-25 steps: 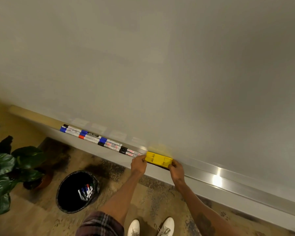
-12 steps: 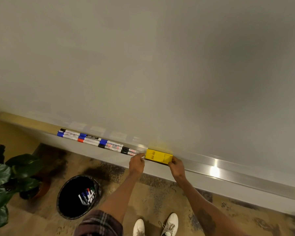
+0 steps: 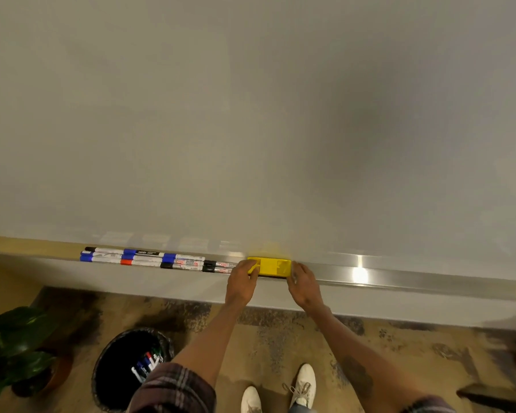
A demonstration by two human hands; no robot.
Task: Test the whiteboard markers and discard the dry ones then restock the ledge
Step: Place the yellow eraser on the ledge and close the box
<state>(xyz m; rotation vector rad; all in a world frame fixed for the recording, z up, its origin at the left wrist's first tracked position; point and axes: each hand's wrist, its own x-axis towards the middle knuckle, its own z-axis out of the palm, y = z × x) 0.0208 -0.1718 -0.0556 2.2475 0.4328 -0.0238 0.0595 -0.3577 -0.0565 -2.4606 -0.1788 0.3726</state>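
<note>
Several whiteboard markers [image 3: 149, 260] with blue, black and red caps lie end to end in rows on the metal ledge [image 3: 399, 278] under the blank whiteboard [image 3: 251, 114]. Just right of them a yellow eraser [image 3: 273, 266] sits on the ledge. My left hand [image 3: 241, 278] grips the eraser's left end, fingers curled over it. At its right end, my right hand [image 3: 303, 280] holds it the same way.
A black bin [image 3: 113, 371] on the floor at lower left holds several discarded markers [image 3: 146, 363]. A potted plant [image 3: 15, 344] stands left of the bin. My white shoes [image 3: 303, 383] are on the patterned carpet below the ledge.
The view has tilted so the ledge runs level across the frame. Both hands stay on the ends of the yellow eraser, and my left fingers now curl further over its end.
</note>
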